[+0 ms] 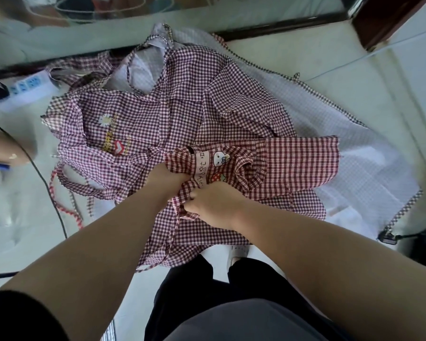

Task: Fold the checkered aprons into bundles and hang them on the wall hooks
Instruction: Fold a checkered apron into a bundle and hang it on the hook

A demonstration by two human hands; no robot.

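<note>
Several checkered aprons are lying in a loose heap on the floor [305, 60], and the red apron [300, 163] is sitting on top, toward the near right of the pile. Its cloth is bunching at the near-left corner, where a pale patch [214, 166] with a cartoon face and a mushroom is showing.

Both hands are working at that corner. The left hand [166, 180] is digging its fingers into the gathered cloth just left of the patch and gripping it. The right hand [212, 207] is touching or almost touching it on the near side, with its fingers curling tight round a fold of the same apron. Both forearms are reaching down from the bottom of the view.

Under the red apron a purple apron [138, 114] is spreading out to the left and far side. A daisy print is showing on its front, and its straps are trailing off the near-left edge onto the floor. To the right a white-backed apron [342, 134] is lying lining up, with dark checkered trim running along its edge.

Farther out, a power strip [27, 87] is lying on the floor at the far left, and a black cable [52, 200] is curving past the left side of the heap. The person's dark trousers [207, 291] are filling the bottom middle of the view — directly below the pile.
</note>
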